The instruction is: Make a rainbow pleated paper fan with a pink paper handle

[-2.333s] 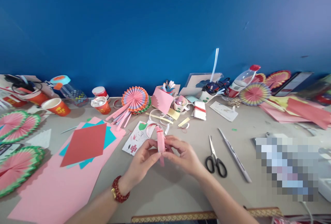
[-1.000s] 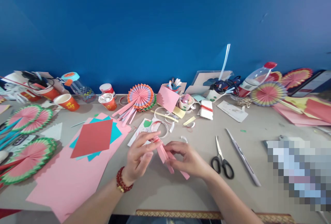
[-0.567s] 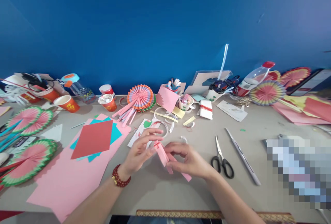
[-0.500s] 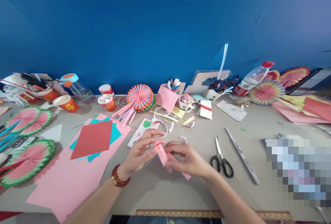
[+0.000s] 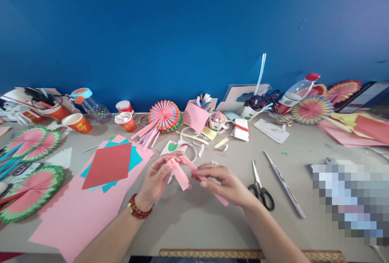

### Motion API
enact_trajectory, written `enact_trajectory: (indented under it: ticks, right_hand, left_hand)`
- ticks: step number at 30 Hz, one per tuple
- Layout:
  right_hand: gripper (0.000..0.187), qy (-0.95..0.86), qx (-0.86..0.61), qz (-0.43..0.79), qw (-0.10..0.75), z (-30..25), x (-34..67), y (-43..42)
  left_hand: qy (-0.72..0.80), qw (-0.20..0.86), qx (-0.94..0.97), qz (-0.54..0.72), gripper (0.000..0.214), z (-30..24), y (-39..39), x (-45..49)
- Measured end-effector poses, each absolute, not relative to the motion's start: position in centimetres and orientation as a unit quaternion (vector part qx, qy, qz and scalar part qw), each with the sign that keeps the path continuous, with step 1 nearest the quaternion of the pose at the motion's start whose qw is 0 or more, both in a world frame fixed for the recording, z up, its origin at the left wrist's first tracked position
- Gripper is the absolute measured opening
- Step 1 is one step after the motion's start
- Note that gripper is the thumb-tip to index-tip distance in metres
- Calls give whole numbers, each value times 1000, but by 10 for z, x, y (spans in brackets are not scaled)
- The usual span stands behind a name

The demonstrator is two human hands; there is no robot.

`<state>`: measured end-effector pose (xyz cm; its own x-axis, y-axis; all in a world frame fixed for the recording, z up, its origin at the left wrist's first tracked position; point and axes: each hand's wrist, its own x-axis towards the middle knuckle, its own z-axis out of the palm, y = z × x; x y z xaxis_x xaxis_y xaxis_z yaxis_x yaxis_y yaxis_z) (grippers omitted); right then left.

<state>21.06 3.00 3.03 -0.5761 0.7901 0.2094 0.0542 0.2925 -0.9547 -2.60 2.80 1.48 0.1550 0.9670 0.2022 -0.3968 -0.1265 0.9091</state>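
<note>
My left hand pinches a narrow bundle of folded pink paper near its upper end, where a bit of red shows. The bundle's loose end fans slightly toward me. A flat pink paper strip runs from near my left fingertips down to the right, and my right hand has it between thumb and fingers. Whether the strip joins the bundle I cannot tell. Black-handled scissors lie on the table just right of my right hand, with a grey pen-like tool beyond them.
Pink sheets with a red square sheet on top lie at left. Pleated paper fans rest toward the back and left. Paper cups, a tilted bottle and paper scraps line the blue wall.
My hands have moved apart a little. The folded bundle has shifted left with my left hand and now shows clear of my right fingers, which have slid along the strip.
</note>
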Motion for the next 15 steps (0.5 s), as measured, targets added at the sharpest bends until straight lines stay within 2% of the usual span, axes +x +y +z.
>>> enact_trajectory:
  ticks: [5, 9, 12, 15]
  right_hand:
    - [22, -594, -317, 633, 381, 25, 211, 28]
    - [33, -485, -294, 730, 382, 21, 213, 30]
    - [42, -462, -287, 750, 375, 21, 215, 32]
    - [35, -466, -306, 748, 359, 22, 216, 31]
  left_hand:
    - [306, 617, 410, 598, 15, 14, 30, -24]
    - [305, 632, 378, 604, 14, 11, 29, -23]
    - [314, 644, 371, 591, 16, 11, 28, -22]
    - [319, 649, 370, 583, 19, 12, 26, -19]
